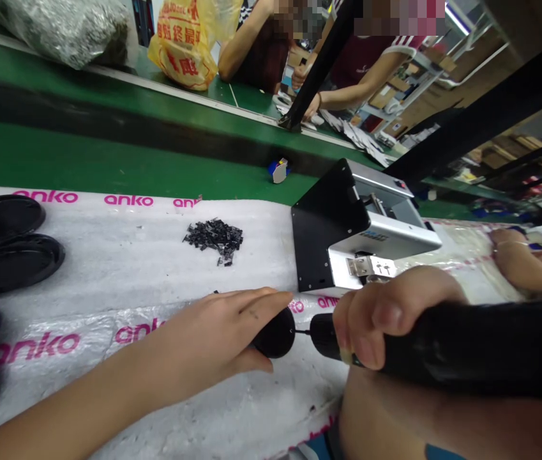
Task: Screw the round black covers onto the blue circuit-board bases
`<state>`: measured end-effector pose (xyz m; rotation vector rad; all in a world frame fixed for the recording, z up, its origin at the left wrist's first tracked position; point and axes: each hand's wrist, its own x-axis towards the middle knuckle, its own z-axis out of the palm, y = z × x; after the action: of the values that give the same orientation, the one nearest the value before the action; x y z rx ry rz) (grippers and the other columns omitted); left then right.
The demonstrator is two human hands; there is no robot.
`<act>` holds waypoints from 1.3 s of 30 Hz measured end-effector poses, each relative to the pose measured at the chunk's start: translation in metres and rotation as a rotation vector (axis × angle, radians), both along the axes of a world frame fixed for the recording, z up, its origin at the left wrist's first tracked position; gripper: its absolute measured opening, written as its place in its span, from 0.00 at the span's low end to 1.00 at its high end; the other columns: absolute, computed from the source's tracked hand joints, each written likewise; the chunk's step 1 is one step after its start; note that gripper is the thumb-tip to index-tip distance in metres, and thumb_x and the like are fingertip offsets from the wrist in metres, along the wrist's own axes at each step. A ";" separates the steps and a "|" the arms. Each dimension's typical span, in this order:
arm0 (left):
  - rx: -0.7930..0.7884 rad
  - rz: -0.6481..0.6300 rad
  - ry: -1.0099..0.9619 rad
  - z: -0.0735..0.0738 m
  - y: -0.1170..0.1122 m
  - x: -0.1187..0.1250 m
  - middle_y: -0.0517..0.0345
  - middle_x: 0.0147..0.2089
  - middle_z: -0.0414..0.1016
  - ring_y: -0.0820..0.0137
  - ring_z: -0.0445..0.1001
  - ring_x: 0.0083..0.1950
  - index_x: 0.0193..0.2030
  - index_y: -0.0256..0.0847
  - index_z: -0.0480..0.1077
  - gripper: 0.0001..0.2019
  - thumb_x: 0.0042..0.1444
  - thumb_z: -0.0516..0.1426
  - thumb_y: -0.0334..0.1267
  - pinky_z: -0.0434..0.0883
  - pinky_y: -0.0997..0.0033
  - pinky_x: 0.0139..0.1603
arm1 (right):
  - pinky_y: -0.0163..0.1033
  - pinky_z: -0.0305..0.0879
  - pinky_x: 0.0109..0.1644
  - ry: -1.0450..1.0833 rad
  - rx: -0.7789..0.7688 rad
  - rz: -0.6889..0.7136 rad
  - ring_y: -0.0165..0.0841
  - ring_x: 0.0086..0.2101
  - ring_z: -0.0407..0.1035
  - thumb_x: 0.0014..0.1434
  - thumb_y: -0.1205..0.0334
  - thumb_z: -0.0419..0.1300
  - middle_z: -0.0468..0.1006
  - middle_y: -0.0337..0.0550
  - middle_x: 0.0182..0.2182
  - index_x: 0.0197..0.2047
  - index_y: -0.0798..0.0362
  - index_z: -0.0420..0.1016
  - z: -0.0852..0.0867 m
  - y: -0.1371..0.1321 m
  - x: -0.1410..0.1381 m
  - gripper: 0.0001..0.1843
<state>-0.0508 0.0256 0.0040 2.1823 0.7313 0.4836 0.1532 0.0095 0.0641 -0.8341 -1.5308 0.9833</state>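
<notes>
Half hidden, a round black disc (278,337) sits clasped in the left hand (232,329); the right hand (395,313) grips a black, thin-tipped tool (324,335), partly covered.

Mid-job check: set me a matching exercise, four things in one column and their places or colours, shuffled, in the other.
Things
1. round black part
2. electric screwdriver
3. small black pieces
4. plastic bag

Places or colours
A. heaped on the white sheet
B. yellow with red lettering
C. held in the left hand
D. gripped in the right hand

Pairs: 1-C; 2-D; 3-A; 4-B
</notes>
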 end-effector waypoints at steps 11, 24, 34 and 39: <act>-0.042 -0.012 -0.039 0.007 0.003 0.002 0.55 0.63 0.69 0.58 0.75 0.57 0.68 0.55 0.54 0.30 0.61 0.59 0.35 0.73 0.62 0.54 | 0.43 0.61 0.16 -0.019 0.194 -0.189 0.34 0.18 0.64 0.57 0.39 0.61 0.72 0.40 0.27 0.45 0.46 0.75 0.002 0.000 -0.012 0.21; -0.156 0.079 -0.086 0.006 0.002 0.003 0.64 0.63 0.71 0.65 0.71 0.62 0.66 0.53 0.61 0.35 0.52 0.68 0.35 0.69 0.71 0.60 | 0.41 0.49 0.13 0.112 0.054 -0.283 0.26 0.12 0.51 0.62 0.35 0.52 0.64 0.35 0.18 0.30 0.49 0.74 0.010 -0.006 -0.019 0.27; -0.173 0.078 -0.044 0.013 0.004 0.005 0.62 0.63 0.73 0.66 0.72 0.61 0.64 0.47 0.63 0.34 0.51 0.68 0.34 0.69 0.74 0.61 | 0.43 0.44 0.13 0.078 0.169 -0.296 0.24 0.13 0.51 0.64 0.47 0.57 0.67 0.37 0.30 0.38 0.44 0.77 0.009 -0.008 -0.023 0.13; -0.181 0.057 -0.005 0.016 0.002 0.004 0.61 0.64 0.71 0.63 0.72 0.61 0.64 0.50 0.62 0.31 0.55 0.66 0.35 0.71 0.66 0.59 | 0.41 0.51 0.11 0.153 0.180 -0.259 0.24 0.13 0.53 0.59 0.50 0.63 0.64 0.35 0.29 0.36 0.42 0.78 0.009 -0.001 -0.020 0.07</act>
<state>-0.0467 0.0279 0.0197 1.9956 0.8045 0.4337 0.1337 0.0086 0.0736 -0.7877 -1.3201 0.6927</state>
